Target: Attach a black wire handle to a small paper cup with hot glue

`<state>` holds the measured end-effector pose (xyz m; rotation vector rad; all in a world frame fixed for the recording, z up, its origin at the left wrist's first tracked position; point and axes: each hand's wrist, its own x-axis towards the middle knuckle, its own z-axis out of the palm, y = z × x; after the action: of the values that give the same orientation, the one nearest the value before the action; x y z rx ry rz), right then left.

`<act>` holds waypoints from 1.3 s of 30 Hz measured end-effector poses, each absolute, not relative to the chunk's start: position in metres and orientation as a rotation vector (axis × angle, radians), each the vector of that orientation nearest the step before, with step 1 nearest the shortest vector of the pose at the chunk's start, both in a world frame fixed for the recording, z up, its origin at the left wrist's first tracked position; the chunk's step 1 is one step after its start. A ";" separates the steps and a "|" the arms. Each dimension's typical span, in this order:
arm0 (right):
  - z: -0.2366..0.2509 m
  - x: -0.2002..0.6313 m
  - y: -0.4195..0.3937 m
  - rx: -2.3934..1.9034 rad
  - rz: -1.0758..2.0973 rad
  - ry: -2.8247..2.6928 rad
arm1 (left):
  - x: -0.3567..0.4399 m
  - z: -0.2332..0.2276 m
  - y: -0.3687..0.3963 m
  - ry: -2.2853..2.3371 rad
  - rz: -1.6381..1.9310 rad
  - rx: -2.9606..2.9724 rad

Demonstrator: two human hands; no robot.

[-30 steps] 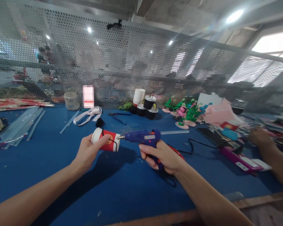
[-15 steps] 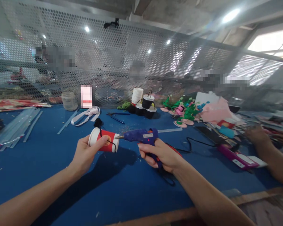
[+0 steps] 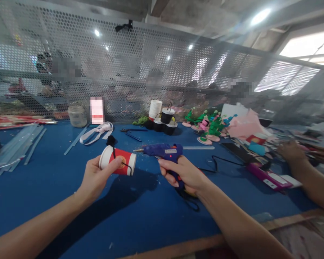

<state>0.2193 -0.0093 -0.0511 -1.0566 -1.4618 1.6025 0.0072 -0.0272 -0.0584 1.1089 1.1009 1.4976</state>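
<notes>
Black cups (image 3: 164, 122), pliers (image 3: 131, 132), glue sticks (image 3: 18, 144), white ribbon (image 3: 97, 130), pink paper (image 3: 244, 126).

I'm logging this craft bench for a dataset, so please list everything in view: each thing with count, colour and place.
paper cup: one, red and white with a black cord, held sideways over the table
glue gun: one, blue, nozzle towards the cup
table: one, blue
glue sticks: several, clear, far left
black cups: several, back centre
white cups: one stack, back centre
paper figures: several, green and pink, back right
co-worker's hand: one, far right
left hand: grips the cup
right hand: grips the glue gun
</notes>
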 end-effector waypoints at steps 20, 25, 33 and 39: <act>-0.049 0.220 -0.012 -1.095 1.497 -1.509 | 0.008 -0.058 -0.025 1.085 1.519 1.103; -0.051 0.217 -0.011 -1.079 1.497 -1.521 | 0.008 -0.058 -0.025 1.081 1.519 1.084; -0.051 0.216 -0.016 -1.064 1.517 -1.582 | 0.008 -0.056 -0.024 1.125 1.514 0.997; -0.049 0.216 -0.016 -1.082 1.511 -1.591 | 0.010 -0.053 -0.024 1.122 1.515 0.942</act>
<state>0.2159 -0.0164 -0.0489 -1.0818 -1.5911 1.5106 0.0097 -0.0243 -0.0533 0.9423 1.1221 1.5148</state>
